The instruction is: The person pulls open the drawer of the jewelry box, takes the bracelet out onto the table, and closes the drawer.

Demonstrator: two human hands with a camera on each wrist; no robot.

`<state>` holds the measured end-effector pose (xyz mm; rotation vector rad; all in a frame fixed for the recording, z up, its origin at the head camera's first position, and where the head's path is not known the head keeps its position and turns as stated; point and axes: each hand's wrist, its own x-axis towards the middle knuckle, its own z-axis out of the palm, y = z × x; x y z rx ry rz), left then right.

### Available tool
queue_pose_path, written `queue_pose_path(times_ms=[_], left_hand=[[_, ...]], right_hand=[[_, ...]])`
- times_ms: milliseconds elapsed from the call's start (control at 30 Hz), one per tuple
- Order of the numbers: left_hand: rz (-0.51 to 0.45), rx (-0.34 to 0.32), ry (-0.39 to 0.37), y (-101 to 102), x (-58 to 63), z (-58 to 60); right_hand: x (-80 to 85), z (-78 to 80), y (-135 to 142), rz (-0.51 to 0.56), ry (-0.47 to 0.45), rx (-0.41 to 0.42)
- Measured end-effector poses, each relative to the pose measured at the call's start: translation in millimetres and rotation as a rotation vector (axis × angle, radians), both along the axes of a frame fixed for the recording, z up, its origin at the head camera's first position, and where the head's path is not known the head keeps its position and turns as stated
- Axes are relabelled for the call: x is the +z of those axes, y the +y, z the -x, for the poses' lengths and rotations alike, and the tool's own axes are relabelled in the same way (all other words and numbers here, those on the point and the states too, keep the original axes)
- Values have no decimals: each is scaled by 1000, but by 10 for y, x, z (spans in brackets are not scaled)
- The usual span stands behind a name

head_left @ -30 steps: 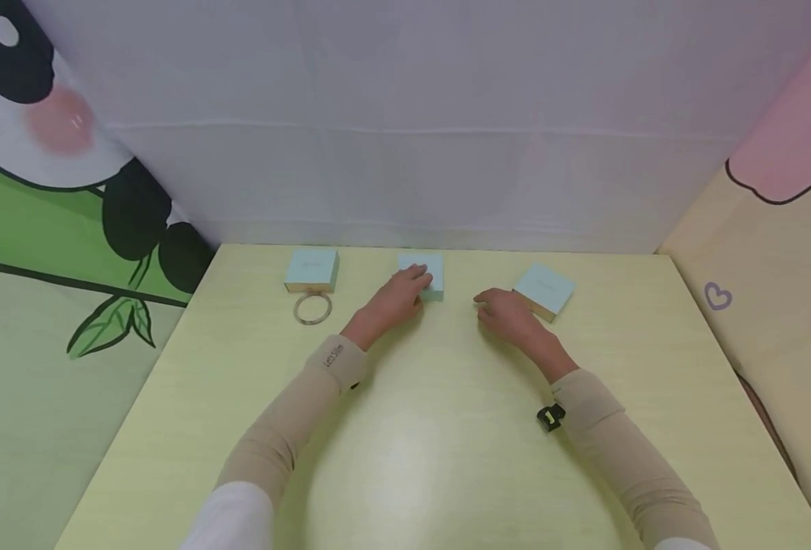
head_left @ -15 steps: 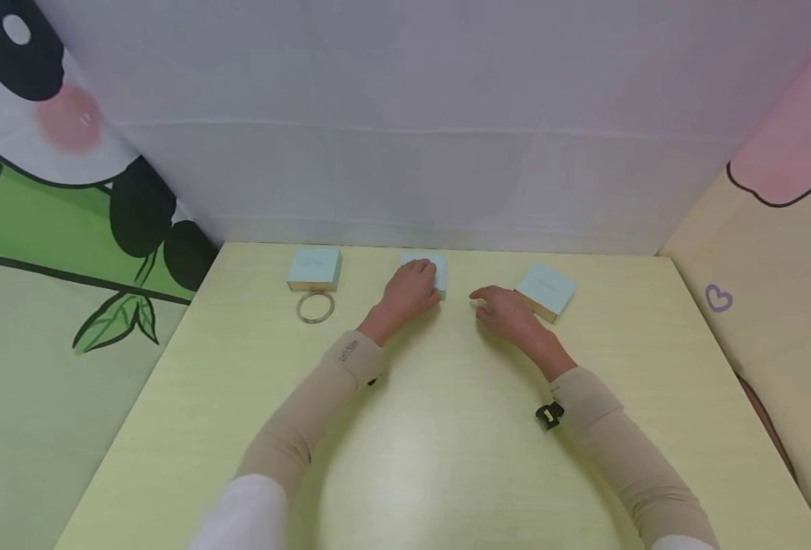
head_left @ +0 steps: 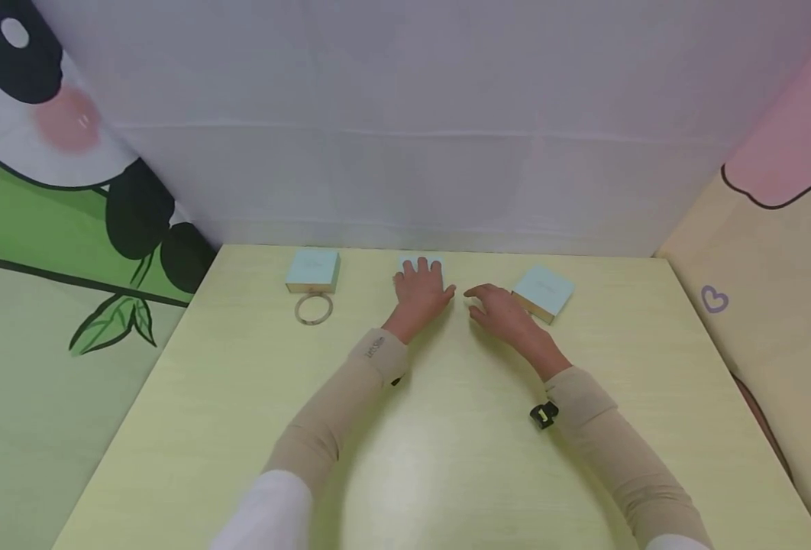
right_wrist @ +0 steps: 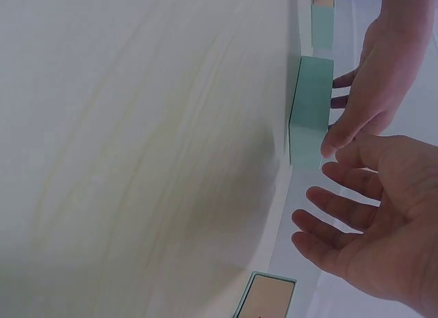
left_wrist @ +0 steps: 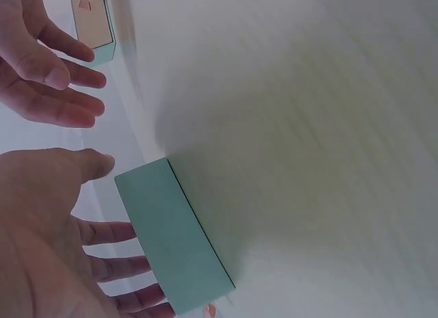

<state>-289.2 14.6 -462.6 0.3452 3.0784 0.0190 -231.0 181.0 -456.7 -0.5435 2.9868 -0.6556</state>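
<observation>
My left hand (head_left: pixel 421 296) lies over the middle pale-blue box, fingers spread and straight across its top in the head view. Most of that box is hidden there; its blue side (left_wrist: pixel 174 236) shows in the left wrist view, with the thumb held apart from it. My right hand (head_left: pixel 505 313) hovers just right of the left hand, fingers loosely bent and holding nothing. Close beside its back sits the right box (head_left: pixel 544 290), turned at an angle. In the right wrist view, the right fingers (right_wrist: pixel 342 205) are apart from the middle box (right_wrist: pixel 313 106).
A third pale-blue box (head_left: pixel 313 269) stands at the back left of the pale-yellow table (head_left: pixel 240 428). In front of it lies a thin round ring (head_left: pixel 313 323), like a bangle. A light cloth wall (head_left: pixel 405 183) rises behind the table's far edge.
My left hand has shifted right and turned over the middle box, its fingers now spread and pointing away. The right hand has edged slightly left. The boxes and ring stay in place.
</observation>
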Motion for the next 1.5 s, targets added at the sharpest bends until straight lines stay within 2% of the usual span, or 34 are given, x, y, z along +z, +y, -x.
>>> queue_pose_path(times_ms=[100, 200, 300, 500, 633, 833, 1300, 1500], left_hand=[[-8, 2, -7, 12, 3, -5], [-29, -39, -29, -10, 22, -3], [-57, -133, -51, -78, 35, 19], [-103, -378, -41, -332, -13, 110], [-187, -470, -75, -463, -26, 161], [-226, -496, -117, -522, -28, 189], [-222, -491, -85, -539, -46, 188], [-290, -514, -61, -543, -46, 196]], right_hand=[[9, -7, -12, 2, 0, -2], [22, -14, -18, 2, -10, -4], [34, -16, -17, 4, -15, -3], [29, -14, -2, 15, -31, 12], [39, -9, 7, 19, -46, 9], [58, 0, -2, 32, -48, 2], [106, 42, -4, 42, -81, -14], [108, 29, -19, 26, -88, -9]])
